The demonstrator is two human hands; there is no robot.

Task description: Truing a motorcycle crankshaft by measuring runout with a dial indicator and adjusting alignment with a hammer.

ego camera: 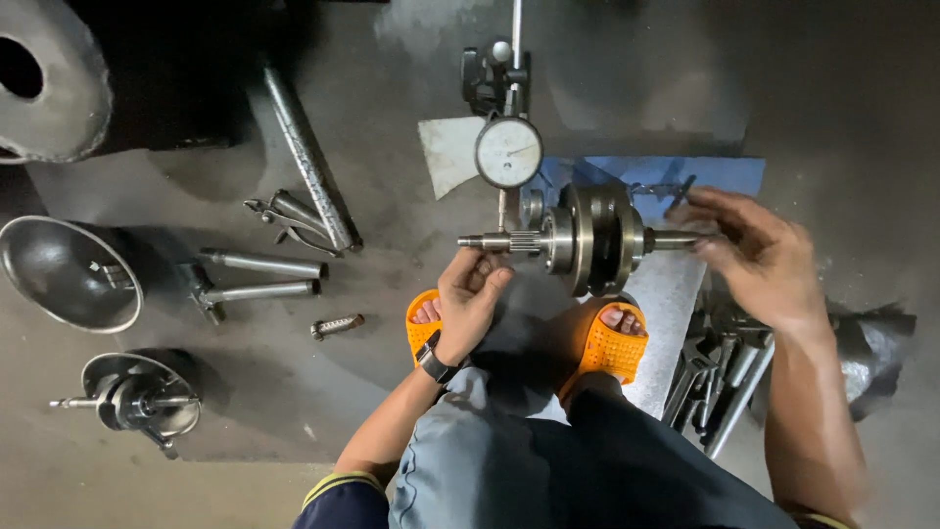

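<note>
Resting on the floor between two orange sandals, the heavy, rigid steel crankshaft (590, 238) is best held by its shaft ends, where the left hand (472, 294) pinches and the right hand (759, 253) spreads.

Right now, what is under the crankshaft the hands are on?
Under the crankshaft a blue sheet and a grey metal plate show. Its support is hidden. Left hand and right hand touch its shaft ends.
</note>
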